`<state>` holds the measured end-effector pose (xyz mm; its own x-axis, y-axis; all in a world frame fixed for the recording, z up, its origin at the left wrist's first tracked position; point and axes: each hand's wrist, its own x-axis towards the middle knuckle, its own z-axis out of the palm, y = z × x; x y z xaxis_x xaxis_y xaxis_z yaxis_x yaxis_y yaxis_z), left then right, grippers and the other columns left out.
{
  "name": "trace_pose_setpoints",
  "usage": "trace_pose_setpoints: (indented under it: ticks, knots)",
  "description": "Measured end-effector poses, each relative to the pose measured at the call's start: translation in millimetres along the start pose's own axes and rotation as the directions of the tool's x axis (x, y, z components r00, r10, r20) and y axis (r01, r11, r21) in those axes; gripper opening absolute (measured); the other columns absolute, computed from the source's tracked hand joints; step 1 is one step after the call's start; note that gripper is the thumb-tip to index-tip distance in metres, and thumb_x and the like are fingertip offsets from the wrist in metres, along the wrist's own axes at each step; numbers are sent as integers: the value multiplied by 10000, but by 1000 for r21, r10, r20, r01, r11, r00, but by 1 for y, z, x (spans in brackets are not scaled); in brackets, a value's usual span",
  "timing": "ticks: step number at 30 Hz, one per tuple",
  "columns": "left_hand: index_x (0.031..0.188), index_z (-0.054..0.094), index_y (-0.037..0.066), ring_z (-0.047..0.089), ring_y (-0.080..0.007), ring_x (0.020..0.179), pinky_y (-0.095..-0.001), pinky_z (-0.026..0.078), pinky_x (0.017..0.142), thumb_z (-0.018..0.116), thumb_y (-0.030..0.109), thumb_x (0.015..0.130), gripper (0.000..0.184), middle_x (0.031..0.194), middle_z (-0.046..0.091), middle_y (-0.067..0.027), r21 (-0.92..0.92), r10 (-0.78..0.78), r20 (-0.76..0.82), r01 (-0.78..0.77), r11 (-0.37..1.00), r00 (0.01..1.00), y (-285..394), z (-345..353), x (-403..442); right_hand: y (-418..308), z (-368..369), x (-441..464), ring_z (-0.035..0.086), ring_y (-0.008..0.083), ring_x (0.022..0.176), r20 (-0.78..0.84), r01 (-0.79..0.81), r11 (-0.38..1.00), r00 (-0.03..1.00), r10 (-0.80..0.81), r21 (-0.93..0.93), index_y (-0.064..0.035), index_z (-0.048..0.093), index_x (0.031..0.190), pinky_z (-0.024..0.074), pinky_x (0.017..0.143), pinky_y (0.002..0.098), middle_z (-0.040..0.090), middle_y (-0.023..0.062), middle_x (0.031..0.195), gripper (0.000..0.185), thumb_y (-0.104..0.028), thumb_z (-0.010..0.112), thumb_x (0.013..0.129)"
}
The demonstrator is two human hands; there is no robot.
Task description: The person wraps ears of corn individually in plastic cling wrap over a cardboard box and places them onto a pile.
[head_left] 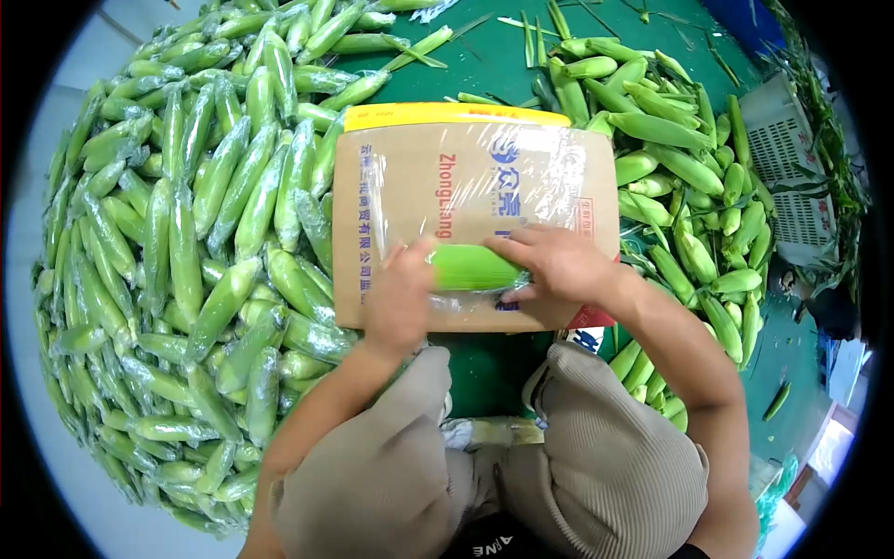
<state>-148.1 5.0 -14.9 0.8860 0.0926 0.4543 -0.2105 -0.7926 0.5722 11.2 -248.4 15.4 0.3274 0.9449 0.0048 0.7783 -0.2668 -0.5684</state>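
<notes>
Corn ear (475, 267), green and husk-covered, lying crosswise over the lower part of a flat brown carton (382, 186) in front of our knees. Our right hand (557, 265) closes on its right end, the index finger along the upper side and the thumb at the lower side, with clear plastic film (507, 177) showing about that end and over the carton's face. Our left hand (400, 291) is at the left end — motion-blurred, so we cannot tell whether its fingers are together or apart. The carton carries red "ZhongLiang" lettering and blue characters; a yellow printed edge (456, 114) shows along its far side.

To our left we see a broad heap of film-wrapped corn ears (219, 186), piled close beside the carton. To our right lies a heap of unwrapped corn ears (684, 168), husks on, and beyond it a white slatted crate (792, 168) — tilted, with leafy trimmings (833, 158) along its outer side. Loose leaf strips (535, 42) lie on the green floor (489, 373) past the carton. Our ribbed beige trousers (372, 466) fill the near foreground.
</notes>
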Motion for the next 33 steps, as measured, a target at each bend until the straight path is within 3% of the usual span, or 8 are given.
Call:
trace_pose_setpoints:
  ticks: [5, 9, 12, 17, 22, 23, 30, 33]
  knots:
    - [1480, 570, 61, 458, -378, 1482, -589, 290, 1228, 537, 508, 1055, 618, 1540, 564, -171, 296, -22, 400, -106, 949, 916, 2, 15, 72, 17, -5, 28, 617, 392, 1107, -402, -96, 993, 914, 60, -70, -45, 586, 1407, 514, 968, 472, 622, 183, 1213, 791, -507, 817, 807]
    - [1453, 619, 104, 470, -355, 1472, -661, 272, 1210, 555, 476, 1054, 549, 1532, 580, -132, 649, 46, 117, -112, 752, 992, -52, 33, 184, 27, -18, 67, 622, 364, 1119, -406, -146, 946, 914, 17, -289, -36, 598, 1327, 523, 945, 477, 611, 162, 1188, 760, -490, 846, 770]
    - [1267, 726, 75, 574, -312, 1375, -558, 347, 1192, 643, 233, 1012, 311, 1336, 718, -81, -232, -230, -79, 207, 951, 970, -32, 23, 191, 51, -17, 86, 628, 354, 1131, -365, -209, 937, 926, 98, -279, -35, 600, 1301, 535, 935, 478, 614, 166, 1192, 729, -435, 872, 756]
    - [1380, 642, 109, 664, -317, 1195, -430, 508, 1040, 738, 103, 830, 558, 1277, 718, -137, 484, 297, 292, -408, 774, 909, -1, 21, 140, 53, -48, 83, 656, 423, 1112, -87, -217, 971, 970, 226, 98, 16, 640, 1235, 534, 966, 491, 663, 231, 1180, 715, -449, 887, 751]
    - [1251, 662, 124, 692, -354, 1055, -470, 553, 905, 812, 120, 722, 550, 1109, 733, -116, 312, 13, 480, -185, 932, 877, 2, 27, 121, 44, -89, 91, 648, 437, 1218, 428, -469, 875, 820, 380, 122, -26, 650, 1390, 508, 1048, 471, 662, 267, 1351, 781, -669, 646, 947]
    - [1205, 658, 114, 693, -372, 1021, -496, 562, 867, 815, 119, 700, 529, 1062, 732, -107, 221, 48, 496, -179, 959, 867, 4, 25, 123, 58, -80, 96, 599, 415, 1297, 131, -225, 957, 970, 203, 184, -76, 616, 1441, 483, 1088, 472, 608, 232, 1440, 666, -581, 604, 1007]
    - [1181, 679, 96, 702, -412, 1025, -489, 570, 898, 809, 230, 705, 512, 1061, 735, -209, 73, -9, 850, -101, 992, 527, 27, 12, 122, 67, 5, 97, 193, 258, 1628, 11, 94, 941, 995, -96, -324, -303, 498, 1586, 112, 1298, 636, 345, -34, 1719, 662, -639, 529, 1016]
    - [1165, 676, 73, 708, -412, 1002, -494, 567, 894, 823, 296, 706, 531, 1030, 735, -221, 82, -89, 989, 66, 994, 115, 52, -2, 88, 57, 3, 94, 197, 266, 1627, 36, 57, 954, 998, -48, -296, -285, 492, 1591, 98, 1301, 624, 351, -18, 1717, 683, -659, 499, 1020]
